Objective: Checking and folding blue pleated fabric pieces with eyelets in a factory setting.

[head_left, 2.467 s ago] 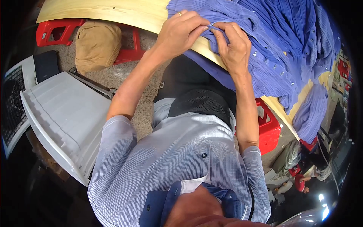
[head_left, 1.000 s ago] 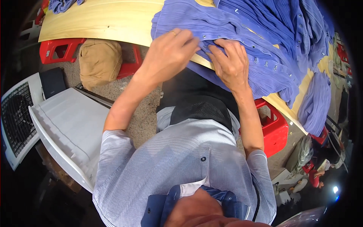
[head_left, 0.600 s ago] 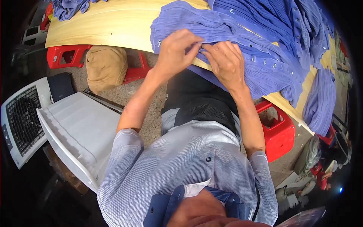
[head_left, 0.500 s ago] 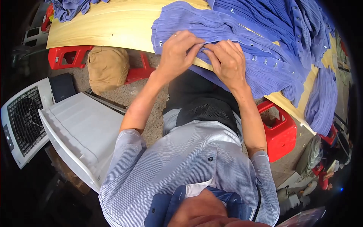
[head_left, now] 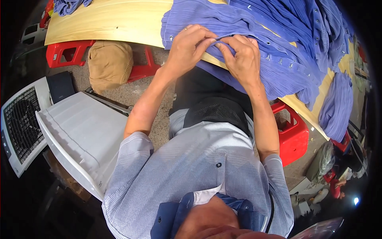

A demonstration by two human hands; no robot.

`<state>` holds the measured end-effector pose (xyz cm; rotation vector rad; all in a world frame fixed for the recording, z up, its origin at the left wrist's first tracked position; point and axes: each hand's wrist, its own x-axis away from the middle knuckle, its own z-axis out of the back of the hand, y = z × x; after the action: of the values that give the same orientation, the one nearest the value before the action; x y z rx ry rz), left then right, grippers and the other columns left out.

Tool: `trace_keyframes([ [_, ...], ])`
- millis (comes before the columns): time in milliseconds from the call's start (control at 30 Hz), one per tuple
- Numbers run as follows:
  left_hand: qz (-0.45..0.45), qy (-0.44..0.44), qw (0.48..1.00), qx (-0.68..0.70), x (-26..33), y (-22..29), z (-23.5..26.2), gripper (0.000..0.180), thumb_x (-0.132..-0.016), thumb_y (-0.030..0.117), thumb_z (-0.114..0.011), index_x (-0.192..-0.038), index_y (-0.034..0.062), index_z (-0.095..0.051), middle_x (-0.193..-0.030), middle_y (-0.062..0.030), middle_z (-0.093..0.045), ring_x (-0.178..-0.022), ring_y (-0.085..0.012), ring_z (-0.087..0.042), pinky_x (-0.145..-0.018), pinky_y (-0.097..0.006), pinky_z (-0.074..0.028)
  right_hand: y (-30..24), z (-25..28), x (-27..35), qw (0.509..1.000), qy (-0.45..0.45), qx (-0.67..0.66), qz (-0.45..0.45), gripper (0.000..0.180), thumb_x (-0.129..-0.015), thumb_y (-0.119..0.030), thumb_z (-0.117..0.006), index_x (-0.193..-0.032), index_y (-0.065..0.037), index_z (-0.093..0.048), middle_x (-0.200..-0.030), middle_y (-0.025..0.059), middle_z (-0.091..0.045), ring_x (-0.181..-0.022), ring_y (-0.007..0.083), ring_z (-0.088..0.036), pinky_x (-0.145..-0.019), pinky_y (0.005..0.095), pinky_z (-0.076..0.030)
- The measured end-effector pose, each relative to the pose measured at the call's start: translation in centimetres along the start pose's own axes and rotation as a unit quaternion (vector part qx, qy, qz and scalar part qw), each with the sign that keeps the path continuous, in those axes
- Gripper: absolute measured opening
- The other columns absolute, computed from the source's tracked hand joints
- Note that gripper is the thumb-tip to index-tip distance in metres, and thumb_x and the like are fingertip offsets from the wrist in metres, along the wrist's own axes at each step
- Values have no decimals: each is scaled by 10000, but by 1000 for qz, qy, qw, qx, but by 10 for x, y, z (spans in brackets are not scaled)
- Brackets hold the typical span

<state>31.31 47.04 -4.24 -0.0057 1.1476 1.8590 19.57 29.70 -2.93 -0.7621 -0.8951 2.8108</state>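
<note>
- Fingers [head_left: 205,33] of the left hand [head_left: 184,49] are pinched almost together, thumb to forefinger, on the edge of a violet-blue garment [head_left: 211,18].
- On the right hand [head_left: 246,59], thumb and forefinger are likewise narrow, gripping that edge just beside the left.
- Ribbed and wrinkled, the garment lies across the tabletop [head_left: 95,22], partly hanging over its near edge, with small metal fasteners [head_left: 281,61] in a row.

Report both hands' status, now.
Left hand: closed, thumb and fingers pinching the blue ribbed garment near its edge.
Right hand: closed, thumb and fingers pinching the same garment's edge.
</note>
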Motion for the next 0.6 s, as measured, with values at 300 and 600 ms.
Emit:
trace_keyframes([
  [300, 18, 10, 1000, 9, -1, 3, -1, 137, -952, 4, -816, -1088, 24, -823, -1005, -82, -781, -878, -218, -701, -765, -339, -563, 3, -2, 1, 998, 27, 22, 60, 95, -861, -117, -873, -904, -66, -804, -775, 48, -649, -772, 265, -656, -796, 417, -469],
  [600, -25, 10, 1000, -3, 1, -3, -1, 155, -931, -5, -817, -1082, 28, -825, -1022, -103, -788, -948, -290, -740, -850, -399, -589, 9, -2, -1, 997, 20, 8, 68, 138, -843, -103, -875, -955, -82, -798, -787, 34, -619, -771, 248, -644, -796, 400, -471],
])
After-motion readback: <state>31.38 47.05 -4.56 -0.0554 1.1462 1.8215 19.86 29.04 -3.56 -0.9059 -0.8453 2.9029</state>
